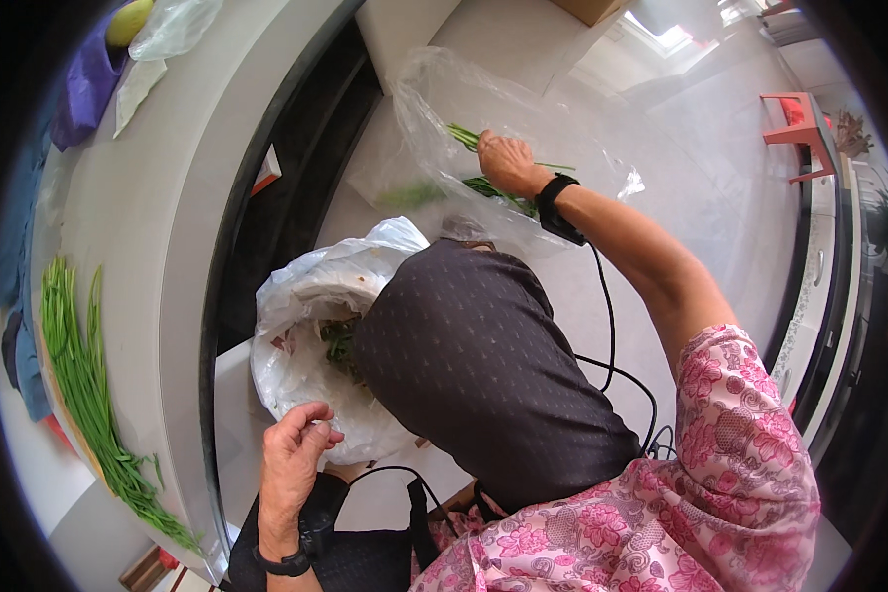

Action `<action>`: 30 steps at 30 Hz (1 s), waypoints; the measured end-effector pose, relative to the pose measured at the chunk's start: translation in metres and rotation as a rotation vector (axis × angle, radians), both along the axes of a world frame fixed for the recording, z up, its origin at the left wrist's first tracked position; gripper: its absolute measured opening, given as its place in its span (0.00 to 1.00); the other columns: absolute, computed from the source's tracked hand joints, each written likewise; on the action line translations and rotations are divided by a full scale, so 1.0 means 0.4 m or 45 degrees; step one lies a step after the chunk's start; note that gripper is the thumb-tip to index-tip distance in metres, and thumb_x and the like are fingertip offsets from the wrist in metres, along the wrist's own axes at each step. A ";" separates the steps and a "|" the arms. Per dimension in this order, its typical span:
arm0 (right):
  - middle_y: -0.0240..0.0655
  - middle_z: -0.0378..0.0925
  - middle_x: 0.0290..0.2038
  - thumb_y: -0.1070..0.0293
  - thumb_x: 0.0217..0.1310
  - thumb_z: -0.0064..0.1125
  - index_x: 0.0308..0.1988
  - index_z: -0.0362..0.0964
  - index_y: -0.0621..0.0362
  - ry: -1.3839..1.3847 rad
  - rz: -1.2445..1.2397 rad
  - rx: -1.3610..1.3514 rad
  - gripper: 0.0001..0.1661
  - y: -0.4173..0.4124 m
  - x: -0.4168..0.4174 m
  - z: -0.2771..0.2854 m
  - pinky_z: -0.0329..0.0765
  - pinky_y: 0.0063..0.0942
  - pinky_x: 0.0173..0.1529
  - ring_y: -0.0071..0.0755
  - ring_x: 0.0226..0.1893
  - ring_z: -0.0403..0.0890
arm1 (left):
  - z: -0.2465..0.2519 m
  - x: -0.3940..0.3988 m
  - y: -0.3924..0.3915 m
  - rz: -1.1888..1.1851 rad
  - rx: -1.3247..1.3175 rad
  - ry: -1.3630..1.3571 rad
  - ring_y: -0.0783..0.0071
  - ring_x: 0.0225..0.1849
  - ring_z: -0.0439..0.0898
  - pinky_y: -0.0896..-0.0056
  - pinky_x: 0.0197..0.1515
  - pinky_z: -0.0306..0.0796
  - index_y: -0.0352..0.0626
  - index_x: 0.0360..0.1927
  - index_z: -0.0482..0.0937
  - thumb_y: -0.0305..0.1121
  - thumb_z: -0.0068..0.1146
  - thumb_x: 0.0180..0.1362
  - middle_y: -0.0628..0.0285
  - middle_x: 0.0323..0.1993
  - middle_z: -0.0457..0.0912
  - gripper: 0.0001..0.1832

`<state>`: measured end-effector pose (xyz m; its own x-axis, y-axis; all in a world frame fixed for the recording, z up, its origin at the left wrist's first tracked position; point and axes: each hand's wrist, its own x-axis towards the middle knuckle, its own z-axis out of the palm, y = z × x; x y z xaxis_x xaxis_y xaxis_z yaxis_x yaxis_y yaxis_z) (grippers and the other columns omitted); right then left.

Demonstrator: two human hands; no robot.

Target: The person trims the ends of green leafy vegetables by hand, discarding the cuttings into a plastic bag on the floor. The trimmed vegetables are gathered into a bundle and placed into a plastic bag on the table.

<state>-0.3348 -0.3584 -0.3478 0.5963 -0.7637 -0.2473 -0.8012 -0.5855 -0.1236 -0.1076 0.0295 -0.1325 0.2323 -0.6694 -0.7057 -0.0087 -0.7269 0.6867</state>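
My right hand (507,161) is closed around a few thin green stems (462,137) over a large clear plastic bag (444,96) on the floor. More greens (488,187) lie in that bag, partly hidden by my wrist. My left hand (300,440) is raised by the rim of a bin lined with a white plastic bag (285,370); its fingers are bent and no item shows in them. Dark green leafy scraps (338,348) lie inside the bin, partly hidden by my knee. On the counter at the left rests a long bundle of green stalks (85,377).
The pale counter (185,185) runs along the left, with a purple bag (89,92) at its far end. A pink plastic stool (803,137) stands at the far right. Black cables (610,318) hang beside my leg.
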 end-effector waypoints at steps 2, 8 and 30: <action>0.55 0.80 0.28 0.73 0.59 0.46 0.39 0.67 0.70 -0.093 0.003 0.073 0.11 0.017 0.006 -0.004 0.77 0.47 0.32 0.58 0.30 0.82 | -0.001 0.001 -0.003 -0.014 -0.001 -0.006 0.72 0.36 0.83 0.74 0.42 0.75 0.30 0.48 0.76 0.24 0.51 0.63 0.57 0.41 0.81 0.12; 0.50 0.78 0.24 0.70 0.59 0.52 0.33 0.68 0.67 -0.416 -0.003 0.556 0.09 0.058 -0.005 -0.033 0.76 0.41 0.27 0.48 0.23 0.81 | -0.006 0.001 -0.012 -0.022 0.011 -0.015 0.72 0.36 0.83 0.75 0.42 0.75 0.30 0.48 0.76 0.25 0.51 0.63 0.57 0.41 0.81 0.12; 0.49 0.82 0.34 0.65 0.56 0.47 0.34 0.80 0.63 0.070 0.407 0.970 0.17 0.085 0.094 -0.087 0.78 0.38 0.43 0.48 0.36 0.84 | -0.019 0.009 -0.026 -0.104 0.090 -0.078 0.72 0.36 0.83 0.74 0.42 0.75 0.29 0.48 0.76 0.25 0.50 0.63 0.57 0.41 0.81 0.13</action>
<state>-0.2972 -0.3245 -0.3827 0.7286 -0.1707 -0.6633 -0.6263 -0.5580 -0.5443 -0.1042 0.0190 -0.1401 0.2230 -0.6368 -0.7381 -0.1102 -0.7687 0.6300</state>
